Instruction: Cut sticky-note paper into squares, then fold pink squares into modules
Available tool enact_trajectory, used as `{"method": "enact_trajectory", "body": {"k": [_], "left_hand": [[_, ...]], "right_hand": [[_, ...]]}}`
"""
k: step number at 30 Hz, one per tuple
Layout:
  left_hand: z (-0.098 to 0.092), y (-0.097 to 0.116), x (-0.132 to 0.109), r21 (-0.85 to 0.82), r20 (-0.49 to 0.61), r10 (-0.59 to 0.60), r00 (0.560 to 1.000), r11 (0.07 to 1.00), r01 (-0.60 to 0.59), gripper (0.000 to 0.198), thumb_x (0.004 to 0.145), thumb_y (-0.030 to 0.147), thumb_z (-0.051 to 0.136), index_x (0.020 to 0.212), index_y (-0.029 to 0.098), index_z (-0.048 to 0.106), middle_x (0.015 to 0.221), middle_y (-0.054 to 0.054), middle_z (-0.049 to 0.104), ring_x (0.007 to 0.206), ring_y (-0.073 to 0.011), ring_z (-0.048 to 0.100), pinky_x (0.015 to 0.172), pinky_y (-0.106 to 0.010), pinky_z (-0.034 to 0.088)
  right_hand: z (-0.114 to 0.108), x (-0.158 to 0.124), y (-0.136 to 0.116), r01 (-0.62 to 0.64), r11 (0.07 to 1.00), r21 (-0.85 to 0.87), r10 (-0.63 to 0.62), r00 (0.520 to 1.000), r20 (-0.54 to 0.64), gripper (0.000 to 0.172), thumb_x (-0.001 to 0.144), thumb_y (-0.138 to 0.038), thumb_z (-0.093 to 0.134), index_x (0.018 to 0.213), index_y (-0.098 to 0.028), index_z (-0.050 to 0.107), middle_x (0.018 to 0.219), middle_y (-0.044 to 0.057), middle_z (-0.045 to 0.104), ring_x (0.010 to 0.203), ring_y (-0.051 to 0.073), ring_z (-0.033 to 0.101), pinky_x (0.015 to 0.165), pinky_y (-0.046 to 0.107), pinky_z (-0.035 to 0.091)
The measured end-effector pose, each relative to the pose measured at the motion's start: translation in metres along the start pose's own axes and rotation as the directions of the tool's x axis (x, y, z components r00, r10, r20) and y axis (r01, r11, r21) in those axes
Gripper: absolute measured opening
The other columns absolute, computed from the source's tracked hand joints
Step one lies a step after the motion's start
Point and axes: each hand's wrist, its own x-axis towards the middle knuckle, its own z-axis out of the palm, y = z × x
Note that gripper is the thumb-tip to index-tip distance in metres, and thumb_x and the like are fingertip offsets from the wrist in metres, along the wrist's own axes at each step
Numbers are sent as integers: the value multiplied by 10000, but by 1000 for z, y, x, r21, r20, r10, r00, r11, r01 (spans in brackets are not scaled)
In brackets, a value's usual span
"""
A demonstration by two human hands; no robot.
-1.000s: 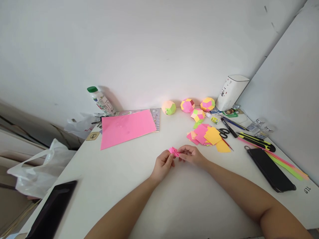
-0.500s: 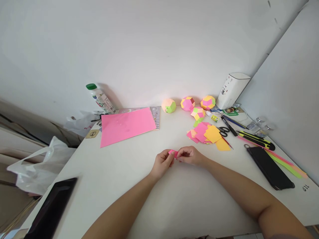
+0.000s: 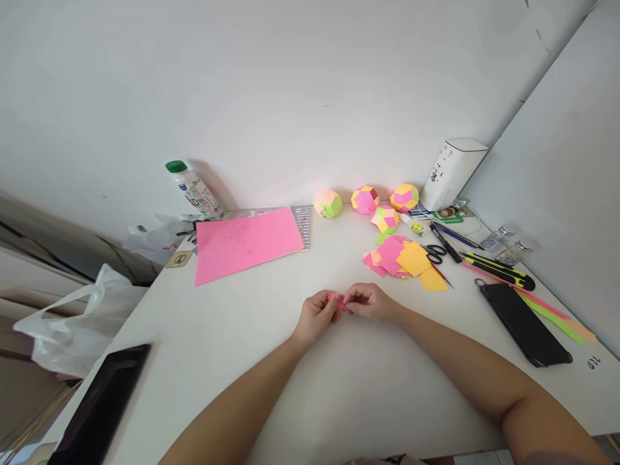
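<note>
Between my two hands, above the white desk, is a small piece of pink paper (image 3: 341, 301). My left hand (image 3: 318, 315) pinches its left side with the thumb on top. The fingers of my right hand (image 3: 369, 301) are closed on its right side; most of the paper is hidden behind fingers, so its folds cannot be made out. Just beyond my right hand lies a pile of pink and orange paper pieces (image 3: 393, 256). Several multicoloured paper balls (image 3: 385, 220) rest behind that pile, near the wall.
A pink sheet (image 3: 249, 245) lies back left, beside a leaning green-capped bottle (image 3: 196, 190). At right are scissors (image 3: 434, 254), a glue bottle (image 3: 413, 225), a cutter knife (image 3: 498, 270), a black phone-like case (image 3: 526, 325) and small glass jars (image 3: 504, 239). A black tablet-like object (image 3: 101, 403) lies front left.
The pink paper has turned slightly between my fingers, and less of its flat face shows. Both hands stay in nearly the same place.
</note>
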Motion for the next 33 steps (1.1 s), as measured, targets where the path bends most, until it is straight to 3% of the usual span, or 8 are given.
{"method": "enact_trajectory", "body": {"k": [3, 5, 9, 13, 18, 24, 29, 33], "left_hand": [[-1, 2, 0, -26, -2, -24, 1000, 999, 24, 386, 836, 534, 517, 734, 166, 572, 521, 20, 547, 481, -99, 467, 482, -229, 376], [-2, 3, 0, -36, -8, -38, 999, 999, 38, 387, 829, 538, 525, 726, 168, 571, 504, 22, 547, 469, -100, 473, 480, -229, 381], [-4, 4, 1, -76, 14, -40, 999, 996, 41, 390, 813, 538, 545, 707, 164, 581, 465, 28, 526, 445, -96, 463, 473, -227, 381], [-5, 3, 1, -79, 24, -42, 999, 996, 43, 395, 804, 538, 558, 678, 163, 560, 452, 28, 523, 436, -92, 458, 464, -218, 367], [-4, 2, 1, -40, 47, -31, 998, 999, 33, 390, 822, 512, 546, 671, 154, 584, 449, 27, 527, 426, -83, 452, 466, -210, 374], [-1, 1, -1, -5, -19, -29, 999, 1000, 29, 349, 826, 486, 551, 708, 161, 602, 492, 19, 557, 462, -95, 484, 480, -213, 386], [1, 3, -2, 58, -73, -24, 997, 998, 28, 347, 823, 491, 545, 758, 159, 623, 625, -10, 629, 474, -89, 459, 473, -218, 371], [-1, 4, -2, 108, -35, 18, 999, 994, -14, 381, 873, 487, 458, 827, 164, 655, 672, -11, 615, 517, -101, 462, 491, -226, 376]], "right_hand": [[2, -1, -2, 78, 992, -101, -80, 997, -17, 101, 784, -124, 515, 807, -174, 600, 704, 3, 603, 618, 118, 584, 570, 249, 485], [3, -1, -1, 214, 954, -208, -228, 972, -48, 169, 757, -83, 480, 842, -182, 588, 761, 21, 600, 637, 126, 573, 537, 244, 473], [8, -1, 4, 475, 709, -521, -556, 831, 1, 346, 739, -43, 461, 1033, -200, 555, 987, 88, 564, 840, 178, 584, 586, 268, 506], [12, -1, 4, 530, 418, -738, -693, 711, 119, 303, 830, -48, 444, 1070, -202, 547, 964, 88, 567, 862, 175, 572, 682, 297, 526], [14, 0, -3, 571, 287, -769, -774, 611, 166, 200, 850, -38, 502, 975, -175, 576, 847, 60, 597, 765, 151, 557, 631, 268, 523], [12, 0, 0, 576, 288, -765, -775, 610, 167, 202, 866, -47, 478, 976, -175, 588, 801, 56, 603, 732, 155, 544, 589, 271, 512], [12, -1, 3, 559, 363, -745, -717, 678, 160, 232, 878, -55, 430, 973, -178, 603, 817, 65, 611, 706, 149, 535, 580, 270, 504], [12, -2, 1, 538, 443, -717, -657, 739, 149, 200, 880, -87, 441, 911, -169, 621, 782, 71, 616, 678, 151, 534, 566, 271, 496]]}}
